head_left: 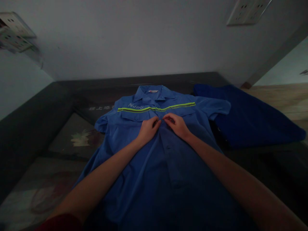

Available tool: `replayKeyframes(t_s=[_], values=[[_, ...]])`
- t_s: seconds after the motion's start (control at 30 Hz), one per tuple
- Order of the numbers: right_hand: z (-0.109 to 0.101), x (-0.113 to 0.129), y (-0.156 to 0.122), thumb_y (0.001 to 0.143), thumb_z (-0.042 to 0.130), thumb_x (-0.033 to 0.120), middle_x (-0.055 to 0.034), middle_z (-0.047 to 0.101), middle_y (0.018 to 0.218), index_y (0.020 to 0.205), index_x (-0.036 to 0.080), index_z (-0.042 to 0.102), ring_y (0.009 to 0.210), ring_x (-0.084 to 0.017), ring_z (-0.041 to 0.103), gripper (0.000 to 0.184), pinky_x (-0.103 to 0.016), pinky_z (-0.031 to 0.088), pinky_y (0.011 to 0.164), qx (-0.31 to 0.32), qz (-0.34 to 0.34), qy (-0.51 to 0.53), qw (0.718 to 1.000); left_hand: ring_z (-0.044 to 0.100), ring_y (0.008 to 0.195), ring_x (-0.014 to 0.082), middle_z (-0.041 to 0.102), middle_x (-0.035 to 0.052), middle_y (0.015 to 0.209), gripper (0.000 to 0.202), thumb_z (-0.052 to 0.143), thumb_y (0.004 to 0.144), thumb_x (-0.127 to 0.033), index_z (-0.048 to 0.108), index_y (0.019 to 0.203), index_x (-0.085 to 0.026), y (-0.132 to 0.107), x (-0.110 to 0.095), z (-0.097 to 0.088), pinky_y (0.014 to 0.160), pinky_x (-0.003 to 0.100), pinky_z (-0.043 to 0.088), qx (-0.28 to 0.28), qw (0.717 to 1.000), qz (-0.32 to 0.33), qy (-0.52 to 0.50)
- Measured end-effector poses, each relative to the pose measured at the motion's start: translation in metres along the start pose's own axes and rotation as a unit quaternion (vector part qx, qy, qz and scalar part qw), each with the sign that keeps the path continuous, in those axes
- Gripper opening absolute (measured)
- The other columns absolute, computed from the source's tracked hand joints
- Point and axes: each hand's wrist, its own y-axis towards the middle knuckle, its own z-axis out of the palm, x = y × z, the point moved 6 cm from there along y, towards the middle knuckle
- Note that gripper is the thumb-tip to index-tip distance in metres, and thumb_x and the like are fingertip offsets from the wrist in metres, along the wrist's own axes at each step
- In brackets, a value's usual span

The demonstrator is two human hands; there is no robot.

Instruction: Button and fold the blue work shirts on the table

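A blue short-sleeved work shirt [168,154] with a yellow-green reflective stripe across the chest lies face up on a dark surface, collar toward the wall. My left hand [148,128] and my right hand [176,124] meet at the shirt's front placket just below the stripe. Both hands have their fingers curled and pinched on the fabric edge there. Whatever small part sits between the fingertips is too small to make out.
A darker blue garment [250,118] lies to the right of the shirt. The dark surface [79,106] has a raised dark border along the left and back, against a white wall. Wall sockets [247,11] are at the upper right, and another is at the upper left.
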Motion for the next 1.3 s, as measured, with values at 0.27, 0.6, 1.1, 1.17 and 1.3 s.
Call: replayKeyframes(t_s=[0.27,0.6,1.1,1.17,1.3], values=[[-0.001,0.009,-0.009,0.092,0.043,0.025,-0.0092,0.066,0.101,0.101,0.017,0.063,0.097,-0.022,0.057,0.023,-0.035,0.043,0.089,-0.015,-0.083,-0.198,0.977,0.055,0.096,0.021,0.061,0.0083,0.099,0.024,0.037,0.095,-0.03,0.058,0.095,-0.018,-0.003,-0.007,0.0,0.086,0.033,0.043,-0.031,0.989,0.057,0.132],[-0.001,0.01,-0.038,0.093,0.041,0.016,-0.0112,0.062,0.122,0.121,0.014,0.06,0.113,-0.023,0.053,0.035,-0.037,0.041,0.096,0.076,-0.097,-0.412,0.903,0.024,0.141,0.0265,0.033,0.0038,0.151,0.052,0.031,0.095,-0.049,0.036,0.141,-0.027,-0.037,0.012,-0.005,0.112,0.051,0.025,0.08,0.948,0.103,0.291],[-0.015,0.006,-0.059,0.093,0.042,0.018,-0.0108,0.058,0.129,0.121,0.012,0.061,0.12,-0.022,0.052,0.035,-0.038,0.039,0.104,0.07,-0.105,-0.379,0.917,0.027,0.14,0.0248,0.026,0.0061,0.154,0.051,0.03,0.096,-0.039,0.028,0.146,-0.029,-0.066,0.043,-0.046,0.114,0.047,0.025,0.136,0.931,0.165,0.297],[-0.016,0.005,-0.061,0.093,0.042,0.019,-0.0109,0.06,0.127,0.119,0.013,0.062,0.118,-0.022,0.053,0.034,-0.038,0.04,0.103,0.063,-0.107,-0.375,0.919,0.029,0.139,0.023,0.029,0.0067,0.153,0.05,0.032,0.096,-0.036,0.031,0.145,-0.027,-0.073,0.051,-0.057,0.114,0.045,0.026,0.139,0.931,0.177,0.288],[-0.02,0.011,-0.062,0.092,0.044,0.018,-0.011,0.063,0.12,0.113,0.014,0.064,0.112,-0.023,0.055,0.03,-0.038,0.042,0.098,0.048,-0.11,-0.365,0.923,0.033,0.137,0.0228,0.036,0.0091,0.149,0.048,0.036,0.094,-0.031,0.039,0.141,-0.022,-0.087,0.064,-0.077,0.112,0.045,0.03,0.129,0.934,0.179,0.28]])
